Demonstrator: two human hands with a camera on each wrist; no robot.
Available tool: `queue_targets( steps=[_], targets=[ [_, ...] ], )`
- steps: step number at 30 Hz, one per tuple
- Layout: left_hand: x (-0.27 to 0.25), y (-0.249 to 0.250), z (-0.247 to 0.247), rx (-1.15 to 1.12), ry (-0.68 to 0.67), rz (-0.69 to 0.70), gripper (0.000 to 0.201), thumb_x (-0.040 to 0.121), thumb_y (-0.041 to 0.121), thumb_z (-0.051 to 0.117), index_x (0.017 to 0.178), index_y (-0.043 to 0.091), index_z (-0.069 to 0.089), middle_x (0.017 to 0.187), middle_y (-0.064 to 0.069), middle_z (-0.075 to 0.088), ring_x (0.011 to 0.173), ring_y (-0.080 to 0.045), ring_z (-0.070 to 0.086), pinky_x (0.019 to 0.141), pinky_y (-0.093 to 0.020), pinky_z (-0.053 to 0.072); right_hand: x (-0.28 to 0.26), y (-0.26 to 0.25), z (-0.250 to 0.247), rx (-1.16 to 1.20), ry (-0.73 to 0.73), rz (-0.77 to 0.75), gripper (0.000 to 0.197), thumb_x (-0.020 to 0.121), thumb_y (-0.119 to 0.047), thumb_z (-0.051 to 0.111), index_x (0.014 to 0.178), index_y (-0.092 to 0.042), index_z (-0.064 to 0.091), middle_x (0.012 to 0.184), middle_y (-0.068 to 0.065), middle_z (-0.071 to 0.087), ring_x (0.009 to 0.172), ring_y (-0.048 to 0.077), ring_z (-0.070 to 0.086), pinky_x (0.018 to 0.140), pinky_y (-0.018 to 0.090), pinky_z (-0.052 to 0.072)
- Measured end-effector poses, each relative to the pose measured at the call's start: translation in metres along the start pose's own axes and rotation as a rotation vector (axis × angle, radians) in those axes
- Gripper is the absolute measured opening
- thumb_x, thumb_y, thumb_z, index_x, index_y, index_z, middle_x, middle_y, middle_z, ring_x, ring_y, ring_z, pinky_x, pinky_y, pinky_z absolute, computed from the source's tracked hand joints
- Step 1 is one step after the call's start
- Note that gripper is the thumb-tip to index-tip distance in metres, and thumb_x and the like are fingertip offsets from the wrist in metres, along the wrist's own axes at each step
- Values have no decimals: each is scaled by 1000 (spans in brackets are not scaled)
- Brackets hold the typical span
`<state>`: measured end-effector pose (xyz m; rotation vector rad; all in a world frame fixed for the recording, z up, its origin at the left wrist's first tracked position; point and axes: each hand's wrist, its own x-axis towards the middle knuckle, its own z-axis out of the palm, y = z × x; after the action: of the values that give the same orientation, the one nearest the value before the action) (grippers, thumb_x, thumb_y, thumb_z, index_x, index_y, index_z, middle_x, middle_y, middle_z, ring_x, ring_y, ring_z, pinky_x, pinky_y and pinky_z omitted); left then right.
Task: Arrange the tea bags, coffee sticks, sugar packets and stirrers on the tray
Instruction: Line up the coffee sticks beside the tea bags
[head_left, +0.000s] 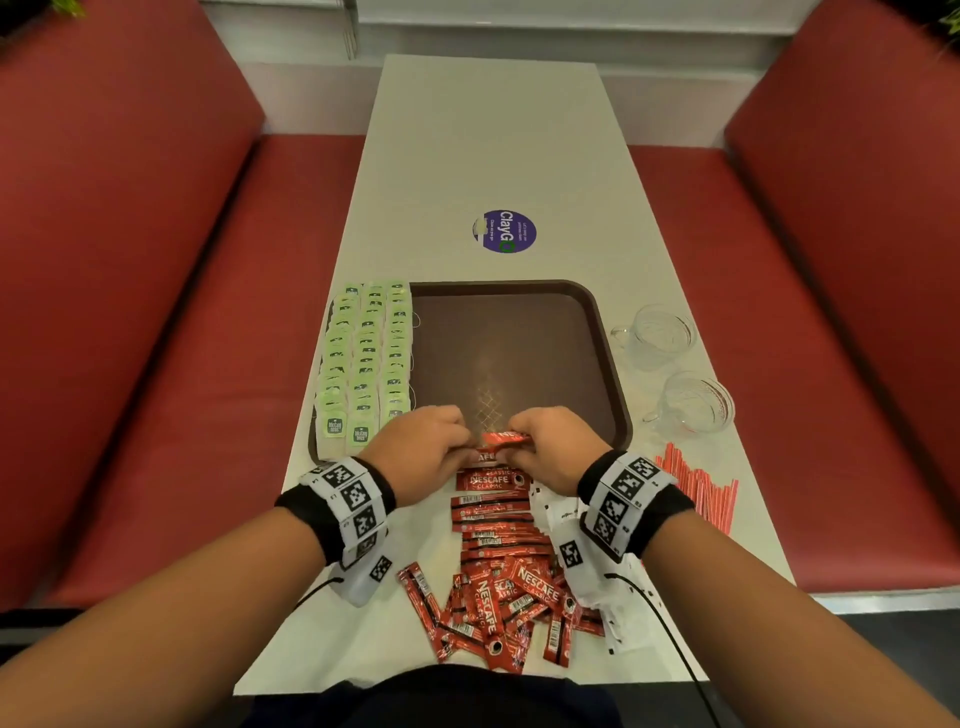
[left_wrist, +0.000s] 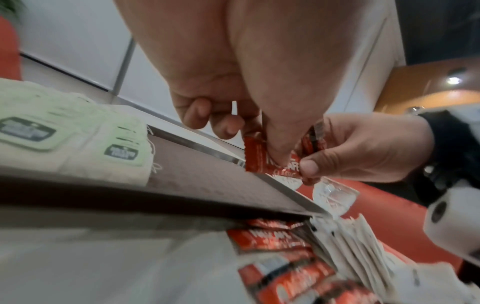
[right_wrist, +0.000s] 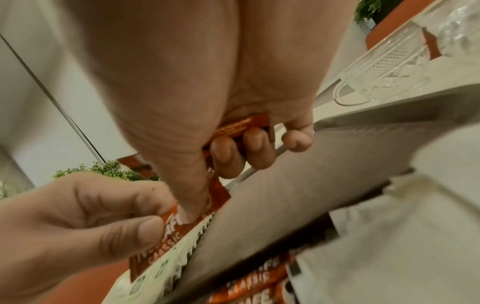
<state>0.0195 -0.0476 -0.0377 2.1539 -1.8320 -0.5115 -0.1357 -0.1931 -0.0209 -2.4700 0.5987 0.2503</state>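
Both the left hand (head_left: 415, 452) and the right hand (head_left: 551, 450) share a pinching grip on one coffee stick (head_left: 505, 439), probably to level it. The tray (head_left: 608, 364) rim lies just under the grip; tea bags (head_left: 363, 358) lie left of it.

dark brown plastic tray (head_left: 602, 332) with fine grid texture | pale green paper tea bags (head_left: 363, 358), dark green labels | red foil coffee sticks (head_left: 493, 525), white lettering | red-and-white striped stirrers (head_left: 701, 493) | white sugar packets (head_left: 558, 506) | off-white worktop (head_left: 493, 156), purple round sticker (head_left: 504, 232) | red benches (head_left: 156, 312)
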Motion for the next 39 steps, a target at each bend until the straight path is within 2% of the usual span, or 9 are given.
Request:
queue_targets(
  steps=[4,9,12,14,17,23,30,35,39],
  targets=[
    [5,-14,-17,-108,47,-93,18,96,38,61,106,27,72,95,14,59,88,-6,54,80,-27,45,8,-1,-13,132,90,-40,23,94,-29,64,73,-34,57,80,-8,61,76,9,58,74,31,49],
    [18,-32,-32,-170,100,-179,8,94,31,66,98,31,73,83,17,61,78,1,51,69,-20,34,26,0,-23,203,136,-57,21,99,-27,58,78,-30,56,74,-7,59,69,7,54,63,24,37],
    [35,-40,-45,-181,114,-235,8,95,29,64,96,32,72,82,14,62,77,-5,53,65,-20,34,38,1,-28,284,176,25,8,99,-32,57,100,-26,61,79,-5,65,67,8,59,61,27,44],
    [53,-51,-53,-167,118,-306,10,97,29,62,97,32,72,81,13,62,72,-7,53,63,-21,36,46,2,-32,337,193,94,15,100,-35,54,110,-24,56,78,-4,65,58,1,58,56,25,42],
    [89,-74,-64,-87,120,-397,12,97,28,63,101,30,74,82,13,63,68,-3,51,69,-26,40,52,3,-38,370,184,130,19,103,-36,48,108,-19,53,76,-5,60,55,-7,56,56,25,36],
    [157,-113,-80,2,123,-480,5,88,23,74,93,24,76,87,7,66,90,-15,63,84,-31,53,67,10,-46,375,160,125,36,100,-34,34,97,-8,58,84,2,56,79,18,51,69,35,37],
    [195,-140,-69,85,54,-537,5,86,26,73,90,24,76,96,4,73,90,-19,65,73,-30,49,78,12,-50,290,169,124,26,102,-17,35,92,-6,56,78,3,52,74,19,48,66,34,36],
    [204,-140,-66,114,89,-531,6,85,27,73,91,28,72,100,5,72,96,-21,65,83,-34,54,79,12,-51,325,168,121,23,102,-17,36,89,-11,54,76,1,51,70,17,47,64,32,35],
    [210,-131,-60,158,17,-451,10,87,32,73,95,27,76,98,6,72,94,-20,65,79,-33,52,82,12,-51,328,180,121,20,102,-17,39,89,-16,53,76,-2,52,68,13,47,61,30,36]
  ],
)
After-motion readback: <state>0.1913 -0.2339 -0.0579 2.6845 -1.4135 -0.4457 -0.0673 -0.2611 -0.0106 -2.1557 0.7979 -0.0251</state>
